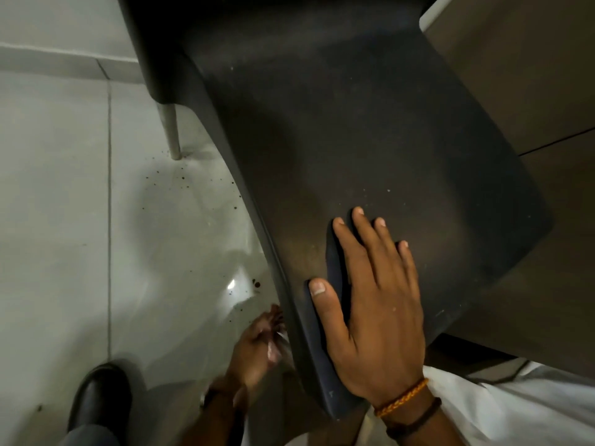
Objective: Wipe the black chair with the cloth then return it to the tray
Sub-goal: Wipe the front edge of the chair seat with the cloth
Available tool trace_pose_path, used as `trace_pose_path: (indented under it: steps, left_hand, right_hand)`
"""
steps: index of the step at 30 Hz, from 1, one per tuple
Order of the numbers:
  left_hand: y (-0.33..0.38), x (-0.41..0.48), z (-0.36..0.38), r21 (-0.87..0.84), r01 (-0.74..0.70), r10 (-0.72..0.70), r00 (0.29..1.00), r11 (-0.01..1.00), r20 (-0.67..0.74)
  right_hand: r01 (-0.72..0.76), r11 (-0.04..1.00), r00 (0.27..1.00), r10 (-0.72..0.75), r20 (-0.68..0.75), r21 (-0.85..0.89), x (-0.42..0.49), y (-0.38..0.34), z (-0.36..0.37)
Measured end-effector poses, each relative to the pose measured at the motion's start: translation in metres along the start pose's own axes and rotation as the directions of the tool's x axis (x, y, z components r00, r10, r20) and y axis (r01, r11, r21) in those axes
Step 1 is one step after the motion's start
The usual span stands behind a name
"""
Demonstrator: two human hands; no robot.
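Matte black chair curves smoothly beneath my flat, spread right hand; my blurred left hand pinches something pale I can't identify.

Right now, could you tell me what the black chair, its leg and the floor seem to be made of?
Black chair: probably moulded plastic, matte, dust-speckled. Chair leg: likely metal, smooth pale grey, tapered. Floor: glazed tile, with grout lines and a glare spot.
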State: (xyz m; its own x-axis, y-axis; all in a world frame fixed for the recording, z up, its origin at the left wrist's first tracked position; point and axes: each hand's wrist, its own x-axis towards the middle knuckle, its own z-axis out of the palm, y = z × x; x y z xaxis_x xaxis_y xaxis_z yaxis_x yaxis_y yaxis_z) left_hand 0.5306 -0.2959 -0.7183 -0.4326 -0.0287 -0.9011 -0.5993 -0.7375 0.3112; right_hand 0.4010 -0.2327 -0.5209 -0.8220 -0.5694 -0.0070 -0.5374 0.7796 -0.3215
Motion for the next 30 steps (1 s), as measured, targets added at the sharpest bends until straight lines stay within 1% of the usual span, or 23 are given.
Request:
trace_pose_path:
  steps: [1,3,4,5,6,7,8,11,14,16,17,18,21,22,25,27,29,30]
  left_hand:
    - [0.001,-0.028,0.003,-0.046,-0.035,0.036,0.999,0.998,0.013]
    - [0.000,-0.082,0.010,-0.043,-0.198,0.199,0.979,0.979,0.041]
    - [0.005,-0.106,0.018,-0.046,-0.226,0.227,0.974,0.973,0.017]
    - [0.003,-0.121,0.023,-0.025,-0.282,0.282,0.959,0.959,0.026]
    - [0.005,-0.135,0.028,0.035,-0.321,0.320,0.947,0.946,0.039]
    - [0.008,-0.141,0.036,0.014,-0.321,0.320,0.947,0.947,0.026]
    - [0.009,-0.140,0.038,0.051,-0.332,0.331,0.943,0.942,0.024]
    - [0.013,-0.097,0.037,-0.034,-0.204,0.200,0.974,0.978,-0.104]
    - [0.018,-0.030,0.016,0.090,-0.094,0.106,0.985,0.991,-0.135]
    - [0.017,0.012,0.000,0.111,0.036,-0.022,0.992,0.993,-0.120]
    - [0.016,0.029,-0.006,0.154,0.071,-0.051,0.990,0.986,-0.131]
    - [0.016,0.039,-0.010,0.142,0.090,-0.069,0.987,0.986,-0.148]
    - [0.016,0.055,-0.011,0.005,0.086,-0.083,0.977,0.996,-0.196]
    - [0.017,0.052,-0.009,-0.064,0.106,-0.116,0.977,0.992,-0.179]
    - [0.022,0.020,0.006,-0.148,0.129,-0.142,0.987,0.981,-0.081]
    - [0.027,-0.020,0.019,-0.150,0.082,-0.087,0.996,0.985,-0.028]
    - [0.020,-0.060,0.030,-0.108,-0.049,0.041,0.997,0.993,-0.071]
    - [0.017,-0.079,0.031,-0.115,-0.069,0.056,0.992,0.991,-0.113]
  right_hand:
    - [0.001,1.000,1.000,-0.001,0.000,-0.003,0.000,0.000,0.000]
    - [0.002,1.000,1.000,-0.002,0.004,-0.011,0.001,0.000,0.000]
    - [0.001,1.000,1.000,0.000,0.006,-0.013,0.001,0.000,-0.001]
    - [-0.002,1.000,1.000,0.002,0.008,-0.012,0.001,-0.001,-0.001]
    - [-0.005,1.000,1.000,0.005,0.010,-0.013,0.001,-0.002,-0.001]
    - [-0.008,1.000,1.000,0.009,0.014,-0.015,0.001,-0.003,-0.001]
    - [-0.010,1.000,1.000,0.011,0.020,-0.015,0.000,-0.003,-0.001]
    - [-0.013,1.000,1.000,0.013,0.023,-0.007,0.001,-0.003,-0.002]
    - [-0.011,1.000,1.000,0.011,0.020,-0.004,0.001,-0.002,-0.001]
    - [-0.008,1.000,1.000,0.008,0.003,0.003,0.001,0.000,0.000]
    - [-0.006,1.000,1.000,0.006,-0.007,0.004,0.000,0.001,0.001]
    - [-0.003,1.000,1.000,0.003,-0.016,0.003,0.000,0.001,0.001]
    - [0.001,1.000,1.000,-0.001,-0.030,0.005,-0.001,0.002,0.003]
    - [-0.002,1.000,1.000,0.002,-0.030,0.007,0.000,0.001,0.003]
    - [-0.006,1.000,1.000,0.006,-0.022,0.006,-0.001,0.000,0.001]
    - [-0.007,1.000,1.000,0.007,-0.021,-0.005,0.000,0.001,0.000]
    - [-0.007,1.000,1.000,0.006,-0.017,-0.015,-0.001,0.002,0.000]
    - [-0.005,1.000,1.000,0.004,-0.019,-0.012,-0.001,0.002,0.000]
